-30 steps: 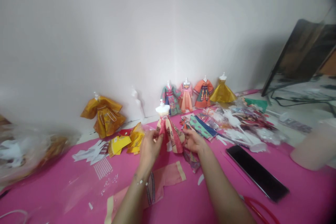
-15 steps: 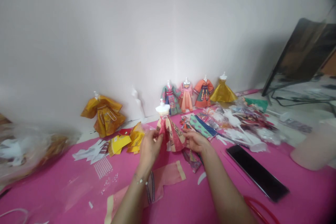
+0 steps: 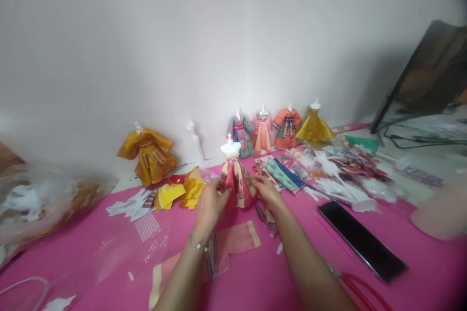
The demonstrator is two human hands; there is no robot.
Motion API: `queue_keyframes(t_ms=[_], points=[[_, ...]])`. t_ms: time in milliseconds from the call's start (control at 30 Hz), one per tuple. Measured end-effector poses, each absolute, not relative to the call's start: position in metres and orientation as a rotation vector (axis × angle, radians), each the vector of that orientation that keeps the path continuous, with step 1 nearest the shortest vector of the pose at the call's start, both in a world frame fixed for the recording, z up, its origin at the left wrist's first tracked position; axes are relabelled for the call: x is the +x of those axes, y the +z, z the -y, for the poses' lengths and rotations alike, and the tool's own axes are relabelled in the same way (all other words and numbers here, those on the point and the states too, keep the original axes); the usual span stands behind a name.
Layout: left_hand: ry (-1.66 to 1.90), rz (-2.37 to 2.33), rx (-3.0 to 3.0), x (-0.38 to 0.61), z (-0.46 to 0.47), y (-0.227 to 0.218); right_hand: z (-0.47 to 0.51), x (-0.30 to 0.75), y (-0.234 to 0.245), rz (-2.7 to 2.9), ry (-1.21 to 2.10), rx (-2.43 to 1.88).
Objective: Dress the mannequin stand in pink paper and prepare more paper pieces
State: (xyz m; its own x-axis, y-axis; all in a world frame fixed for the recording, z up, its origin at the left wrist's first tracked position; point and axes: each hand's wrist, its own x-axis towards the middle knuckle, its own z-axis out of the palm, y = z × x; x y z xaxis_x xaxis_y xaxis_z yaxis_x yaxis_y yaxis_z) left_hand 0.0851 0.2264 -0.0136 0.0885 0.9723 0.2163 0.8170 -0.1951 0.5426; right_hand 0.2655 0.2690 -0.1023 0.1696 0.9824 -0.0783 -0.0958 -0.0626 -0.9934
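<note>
A small white mannequin wearing a red and cream paper skirt [image 3: 238, 180] stands on the pink table [image 3: 91, 252] in front of me. My left hand [image 3: 211, 204] pinches the skirt's left side. My right hand [image 3: 268, 193] pinches its right side. Both hands are closed on the paper. A pink paper garment piece [image 3: 233, 240] lies flat just below my hands.
Several dressed mannequins [image 3: 279, 129] line the wall, and a golden robe [image 3: 149, 155] stands at the left. Yellow paper scraps [image 3: 178, 192], white cut-outs [image 3: 127, 206], a pile of plastic packets [image 3: 339, 170], a black phone [image 3: 363, 240] and a red loop [image 3: 361, 289] lie around.
My hands have drawn closer together on the skirt. The view has shifted slightly, so things sit a little further right.
</note>
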Motion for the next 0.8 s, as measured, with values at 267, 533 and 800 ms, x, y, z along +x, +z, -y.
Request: queue_keyframes(t_ms=[267, 533, 800], points=[[0.683, -1.766, 2.105, 0.083, -0.226, -0.021, -0.256, 0.272, -0.088, 1.329, 0.902, -1.565], [0.901, -1.696, 2.061, 0.084, -0.221, -0.017, -0.237, 0.272, -0.044, 1.472, 0.495, -1.515], [1.344, -1.464, 2.147, 0.093, -0.218, -0.015, -0.223, 0.255, -0.020, 1.509, 0.368, -1.414]])
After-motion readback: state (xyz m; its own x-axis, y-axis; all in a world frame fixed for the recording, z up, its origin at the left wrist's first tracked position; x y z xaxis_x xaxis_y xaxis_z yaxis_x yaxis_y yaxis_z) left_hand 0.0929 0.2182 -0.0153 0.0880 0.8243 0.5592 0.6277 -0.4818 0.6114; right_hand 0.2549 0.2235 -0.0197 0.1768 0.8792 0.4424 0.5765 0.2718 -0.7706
